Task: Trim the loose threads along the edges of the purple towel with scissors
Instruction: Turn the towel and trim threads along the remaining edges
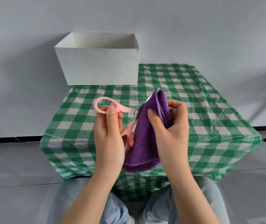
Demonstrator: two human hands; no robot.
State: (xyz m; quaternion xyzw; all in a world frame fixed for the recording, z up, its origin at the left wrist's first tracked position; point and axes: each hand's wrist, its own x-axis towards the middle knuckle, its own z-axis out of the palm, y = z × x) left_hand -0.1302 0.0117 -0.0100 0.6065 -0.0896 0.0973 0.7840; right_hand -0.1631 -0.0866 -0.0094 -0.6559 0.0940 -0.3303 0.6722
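The left hand [109, 135] holds the scissors [121, 117]: its thumb lies over the upper pink loop, and its fingers curl around the lower pink handle, which shows only in part behind the palm. The metal blades run up and to the right from the handles, along the left edge of the towel [145, 138], and their tip shows just past the towel's top corner. Whether the blades are apart or together cannot be told, since the towel covers most of them.

The right hand [169, 126] grips the towel, thumb pressed on its near face and fingers curled around its right folds. The purple towel is bunched and folded, held up between the two hands and above the bench [210, 110]. Its top corner points away from the person, and its stitched lower hem hangs below the hands, towards the near edge of the bench.

The bench beneath the hands wears a green and white checked cover that drapes over its sides. Beyond the hands and a little to the left, an open white box [100, 65] stands at the far left corner of the bench, reaching past the cover's left edge. Behind it is a pale wall with a dark skirting line. Below the hands, the person's knees in light blue trousers [116, 206] show above a grey tiled floor.
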